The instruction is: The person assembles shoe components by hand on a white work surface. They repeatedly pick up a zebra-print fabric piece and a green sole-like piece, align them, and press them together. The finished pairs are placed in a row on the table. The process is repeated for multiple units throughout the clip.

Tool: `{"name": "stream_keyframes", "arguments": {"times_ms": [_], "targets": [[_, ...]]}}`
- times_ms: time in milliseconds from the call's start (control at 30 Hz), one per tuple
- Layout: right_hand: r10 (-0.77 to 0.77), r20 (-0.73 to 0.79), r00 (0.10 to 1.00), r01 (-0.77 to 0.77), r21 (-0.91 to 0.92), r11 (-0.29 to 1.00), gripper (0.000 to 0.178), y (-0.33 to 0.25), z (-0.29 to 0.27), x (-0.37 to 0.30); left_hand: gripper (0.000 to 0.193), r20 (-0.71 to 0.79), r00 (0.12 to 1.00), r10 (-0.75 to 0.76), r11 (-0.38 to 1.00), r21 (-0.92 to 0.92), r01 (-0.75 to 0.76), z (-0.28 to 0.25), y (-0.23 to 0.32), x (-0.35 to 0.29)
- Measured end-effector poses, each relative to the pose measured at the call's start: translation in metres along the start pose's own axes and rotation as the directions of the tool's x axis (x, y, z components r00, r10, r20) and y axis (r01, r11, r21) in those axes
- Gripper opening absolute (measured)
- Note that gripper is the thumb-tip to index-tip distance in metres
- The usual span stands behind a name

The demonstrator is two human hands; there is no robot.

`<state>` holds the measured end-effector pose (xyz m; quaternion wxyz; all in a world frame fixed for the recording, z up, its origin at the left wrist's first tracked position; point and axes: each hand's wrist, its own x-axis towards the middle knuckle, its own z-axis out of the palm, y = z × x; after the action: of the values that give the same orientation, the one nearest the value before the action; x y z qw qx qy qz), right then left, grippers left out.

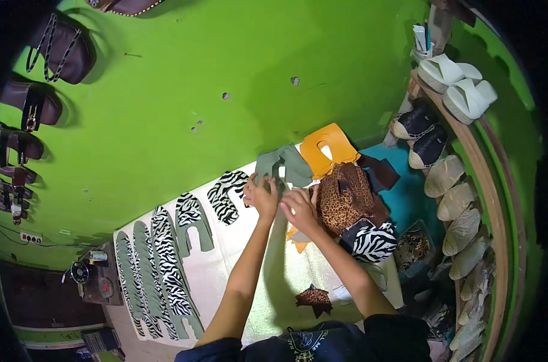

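Near the wall side of the pale work table, my left hand (262,196) has its fingers bent over the near edge of a stack of grey-green cut pieces (295,166), seemingly gripping one. Close on its right, my right hand (299,209) is closed, with fingertips pointing at the left one; what it holds is too small to make out. A curved zebra-print piece (224,211) lies left of my left hand. Orange cut pieces (337,145) sit beyond the green ones. Right of my right hand is a heap of leopard-print pieces (346,202).
Rows of zebra-print and green pieces (171,271) cover the table's left part. A zebra-print bundle (373,241) and a leopard scrap (314,300) lie nearer me. Wooden shelving (497,241) with shoe forms and white sandals (461,84) stands right. Sandals (63,54) hang on the green wall.
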<state>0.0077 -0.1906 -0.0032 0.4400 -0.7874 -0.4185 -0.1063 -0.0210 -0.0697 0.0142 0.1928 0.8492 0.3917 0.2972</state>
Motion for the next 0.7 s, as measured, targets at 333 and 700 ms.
{"name": "stream_keyframes", "arguments": {"times_ms": [333,700], "targets": [[-0.077,0.162,0.984,0.079,-0.005,0.997,0.056,0.004,-0.048,0.052,0.017,-0.030,0.875,0.484,0.874,0.066,-0.481,-0.068,0.015,-0.027],[-0.234,0.436,0.869,0.104,0.302,0.948,0.015,-0.055,-0.086,0.034,0.023,-0.115,0.875,0.471,0.880,-0.010,-0.475,-0.157,-0.007,-0.071]]}}
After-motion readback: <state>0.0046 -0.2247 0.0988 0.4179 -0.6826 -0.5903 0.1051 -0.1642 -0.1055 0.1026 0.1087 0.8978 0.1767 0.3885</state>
